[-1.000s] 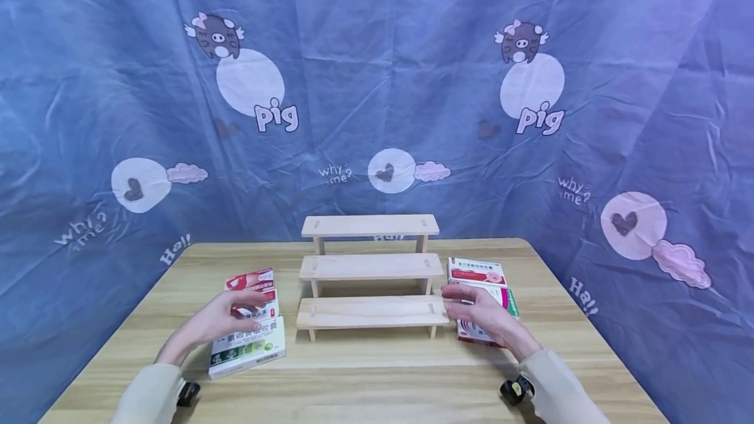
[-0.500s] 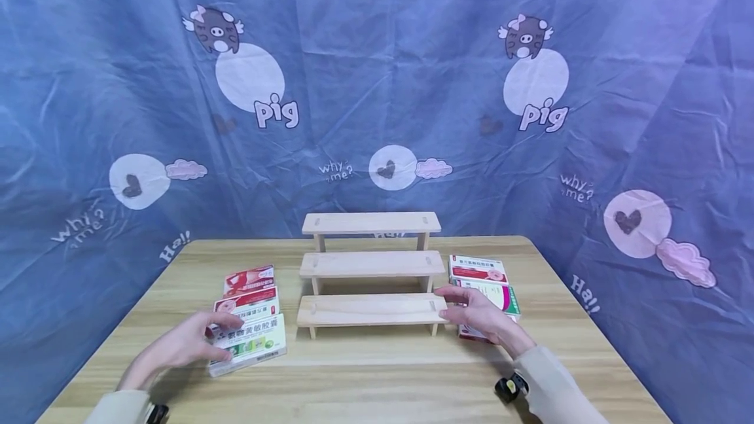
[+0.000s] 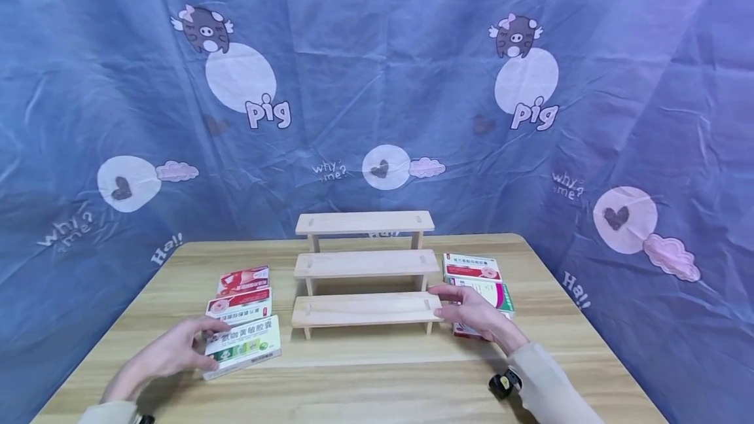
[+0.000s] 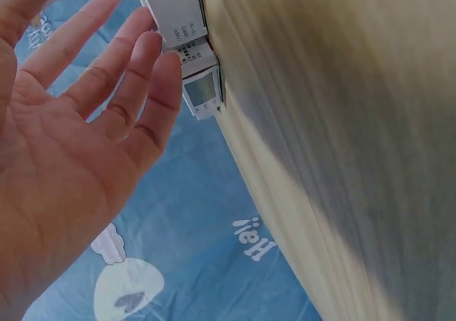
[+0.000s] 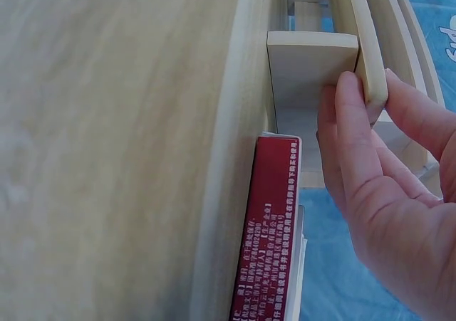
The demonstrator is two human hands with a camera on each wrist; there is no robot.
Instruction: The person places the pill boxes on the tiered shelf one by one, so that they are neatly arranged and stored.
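Observation:
My left hand (image 3: 167, 350) is at the left end of a white medicine box (image 3: 250, 340) with green pictures, which lies flat on the table. In the left wrist view its fingers (image 4: 114, 86) are extended loosely beside the box ends, not curled round them. My right hand (image 3: 476, 315) pinches the right end of the lowest step of a three-step wooden display stand (image 3: 365, 308). From the right wrist view, the fingers (image 5: 353, 114) reach under the board while the thumb is at its upper side.
Behind the white box lie a red-and-white box (image 3: 241, 303) and a red box (image 3: 244, 280). Right of the stand, several medicine boxes, including a red-banded one (image 3: 471, 269), lie in a column partly behind my right hand. A blue printed curtain (image 3: 377, 84) surrounds the wooden table (image 3: 353, 391).
My left hand has moved left and toward me, from over the boxes to the white box's left end. My right hand has moved slightly left, onto the end of the stand's lowest step.

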